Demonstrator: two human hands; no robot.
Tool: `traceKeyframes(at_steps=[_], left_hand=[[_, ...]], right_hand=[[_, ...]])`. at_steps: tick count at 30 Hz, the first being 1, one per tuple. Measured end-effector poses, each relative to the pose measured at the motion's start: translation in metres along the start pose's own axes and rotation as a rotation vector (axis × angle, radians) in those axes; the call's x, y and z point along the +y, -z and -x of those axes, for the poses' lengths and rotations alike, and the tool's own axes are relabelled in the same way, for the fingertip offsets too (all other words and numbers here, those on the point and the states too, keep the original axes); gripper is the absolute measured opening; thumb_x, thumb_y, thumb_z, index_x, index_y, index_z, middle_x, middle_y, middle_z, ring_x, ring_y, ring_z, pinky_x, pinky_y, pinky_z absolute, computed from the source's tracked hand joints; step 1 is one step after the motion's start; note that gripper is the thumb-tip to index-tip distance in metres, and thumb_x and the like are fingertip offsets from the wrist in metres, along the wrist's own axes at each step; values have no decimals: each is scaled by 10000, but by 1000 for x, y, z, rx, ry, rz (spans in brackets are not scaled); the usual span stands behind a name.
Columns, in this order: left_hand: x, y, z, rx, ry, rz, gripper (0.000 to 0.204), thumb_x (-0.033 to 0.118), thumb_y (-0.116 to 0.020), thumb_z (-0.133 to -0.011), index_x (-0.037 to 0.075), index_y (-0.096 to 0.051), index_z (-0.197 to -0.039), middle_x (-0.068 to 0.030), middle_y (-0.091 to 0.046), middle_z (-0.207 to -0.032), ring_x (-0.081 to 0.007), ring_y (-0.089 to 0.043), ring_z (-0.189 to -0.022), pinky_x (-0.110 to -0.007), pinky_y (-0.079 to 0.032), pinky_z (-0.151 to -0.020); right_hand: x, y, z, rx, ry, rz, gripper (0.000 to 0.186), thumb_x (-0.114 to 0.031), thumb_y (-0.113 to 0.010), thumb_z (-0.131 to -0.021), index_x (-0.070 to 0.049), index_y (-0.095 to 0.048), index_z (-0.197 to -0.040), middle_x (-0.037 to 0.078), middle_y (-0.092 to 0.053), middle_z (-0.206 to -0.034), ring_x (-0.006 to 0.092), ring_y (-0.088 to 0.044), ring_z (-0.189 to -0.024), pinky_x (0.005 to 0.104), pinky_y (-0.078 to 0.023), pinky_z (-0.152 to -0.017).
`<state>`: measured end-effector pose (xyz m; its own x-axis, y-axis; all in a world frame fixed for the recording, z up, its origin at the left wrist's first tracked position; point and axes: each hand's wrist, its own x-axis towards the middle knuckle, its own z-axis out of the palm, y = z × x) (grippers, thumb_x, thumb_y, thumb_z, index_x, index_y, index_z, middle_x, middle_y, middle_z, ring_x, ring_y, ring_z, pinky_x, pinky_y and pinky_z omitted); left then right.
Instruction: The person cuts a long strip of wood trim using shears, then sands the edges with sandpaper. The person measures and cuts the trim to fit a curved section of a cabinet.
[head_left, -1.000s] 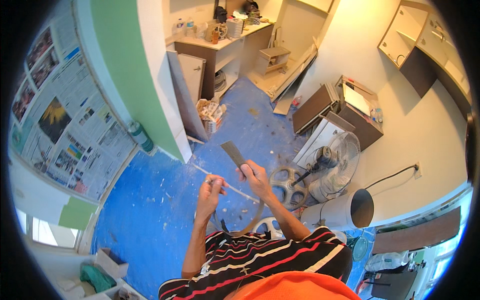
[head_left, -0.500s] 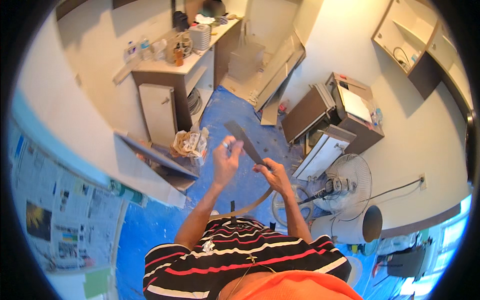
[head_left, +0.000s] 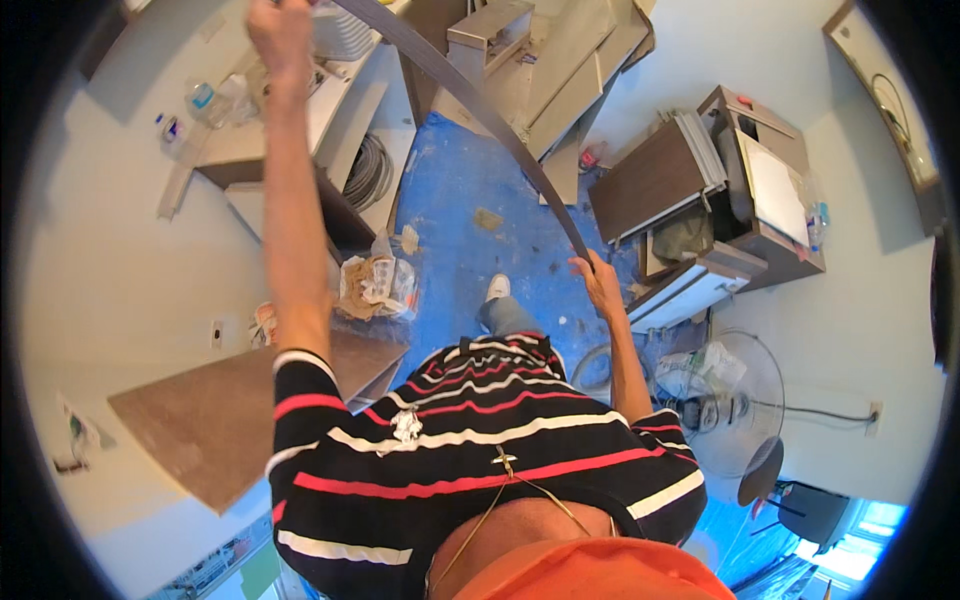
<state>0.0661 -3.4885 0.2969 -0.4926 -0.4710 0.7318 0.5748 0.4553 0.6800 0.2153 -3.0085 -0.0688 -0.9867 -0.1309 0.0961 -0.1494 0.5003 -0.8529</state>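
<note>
A long, thin, flexible dark brown strip (head_left: pixel 480 110) bows across the picture from the top edge down to my right hand (head_left: pixel 602 285). The fingers of that hand are closed on its near end. My left arm reaches far forward and to the left. At the top edge, my left hand (head_left: pixel 283 38) is closed at the strip's far part, where the picture cuts off the fingertips and the strip. Below the strip lies a floor covered in blue sheeting (head_left: pixel 450 190).
An open counter (head_left: pixel 235 143) with a coil of grey cable (head_left: pixel 368 172) stands on the left, a plastic bag (head_left: pixel 378 288) near it. Loose panels (head_left: pixel 560 90) lean ahead. Dismantled cabinets (head_left: pixel 655 180) and a fan (head_left: pixel 735 400) stand right; a brown board (head_left: pixel 230 415) is lower left.
My left hand has swung far forward and left, drawing the strip out across the view. The right hand has moved slightly right and forward, still gripping it. The view has shifted.
</note>
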Motion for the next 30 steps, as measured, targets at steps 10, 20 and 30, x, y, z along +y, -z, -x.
traceKeyframes(at_steps=[10,20,30], left_hand=[[-173,-140,-255,58,39,57,431,371,-647,-903,9,-519,-1101,-59,-617,-792,-164,-589,-707,-335,-476,-735],[-453,-287,-400,173,279,439,157,194,-645,-946,61,-568,-915,-41,-603,-783,-159,-638,-708,-295,-556,-686],[-668,-450,-561,280,447,623,181,200,-629,-963,59,-540,-1035,-74,-641,-873,-215,-680,-815,-364,-592,-784]], right_hand=[[48,104,-288,22,-187,-354,202,-179,-657,-934,13,-681,-993,62,-692,-811,116,-630,-707,253,-507,-679],[51,161,-643,631,15,-1239,167,-204,-684,-937,-112,-599,-1046,9,-641,-844,106,-595,-675,261,-499,-643],[-95,212,-982,928,491,-1031,172,-189,-637,-964,-90,-519,-1040,31,-596,-903,133,-602,-757,322,-549,-730]])
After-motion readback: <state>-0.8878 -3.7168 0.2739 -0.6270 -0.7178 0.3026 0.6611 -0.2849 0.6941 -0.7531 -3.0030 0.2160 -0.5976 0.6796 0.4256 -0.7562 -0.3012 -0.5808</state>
